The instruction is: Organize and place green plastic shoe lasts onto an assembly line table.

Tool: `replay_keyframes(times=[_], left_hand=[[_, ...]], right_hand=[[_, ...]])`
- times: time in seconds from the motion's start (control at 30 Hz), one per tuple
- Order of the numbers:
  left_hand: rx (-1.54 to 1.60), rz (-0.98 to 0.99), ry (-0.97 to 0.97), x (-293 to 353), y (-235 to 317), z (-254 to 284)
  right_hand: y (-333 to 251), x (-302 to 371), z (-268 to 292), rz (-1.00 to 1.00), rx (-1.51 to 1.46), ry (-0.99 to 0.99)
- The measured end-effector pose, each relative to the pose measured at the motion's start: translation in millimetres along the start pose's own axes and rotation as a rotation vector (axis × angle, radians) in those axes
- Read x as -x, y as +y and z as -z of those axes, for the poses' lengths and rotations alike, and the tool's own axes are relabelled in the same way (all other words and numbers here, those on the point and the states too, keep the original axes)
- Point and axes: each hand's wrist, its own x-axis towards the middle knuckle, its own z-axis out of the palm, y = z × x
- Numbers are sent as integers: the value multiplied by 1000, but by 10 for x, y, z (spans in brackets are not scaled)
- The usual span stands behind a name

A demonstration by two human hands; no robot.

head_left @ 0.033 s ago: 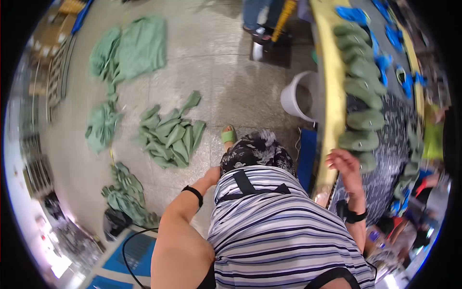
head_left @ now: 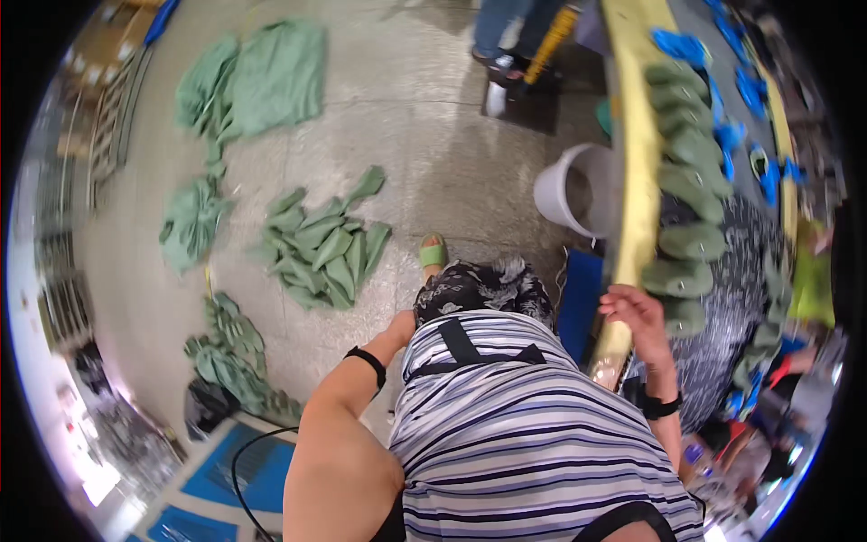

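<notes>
Meanwhile, your left hand (head_left: 402, 328) hangs low beside your striped top (head_left: 506, 397), its fingers mostly out of sight; whether it is spread or closed cannot be told. Your right hand (head_left: 638, 312) is raised at the bench's yellow edge (head_left: 635, 172), fingers loosely bent and slightly parted, nothing visible between them. Compared with the frame just before, it has drifted inward across the bench, so your fingertips now hang over the edge rather than closer to the row; that suggests no piece is being handled at this instant. Just beside it lies the nearest green padded piece (head_left: 685, 318), end of a line of matching pieces (head_left: 692, 241) along your side of the bench; contact cannot be made out.

Below the edge, a blue panel (head_left: 580, 298) and a white bucket (head_left: 545, 194) crowd your right side, likely the tightest spot for your legs. Ahead of your green slipper (head_left: 432, 257), grey floor (head_left: 442, 172) runs between the bucket and a heap of green fabric (head_left: 330, 253), probably your widest way through. Farther off are a bulky green bundle (head_left: 280, 81) and another person's legs (head_left: 506, 32).
</notes>
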Motion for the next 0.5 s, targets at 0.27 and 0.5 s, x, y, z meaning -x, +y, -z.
replay_keyframes(times=[0.27, 0.5], left_hand=[[357, 417, 374, 747, -1088, 364], [1118, 514, 237, 908, -1041, -13]], right_hand=[[177, -1302, -1675, 80, 1136, -602], [470, -2087, -2433, -75, 1305, -1087]])
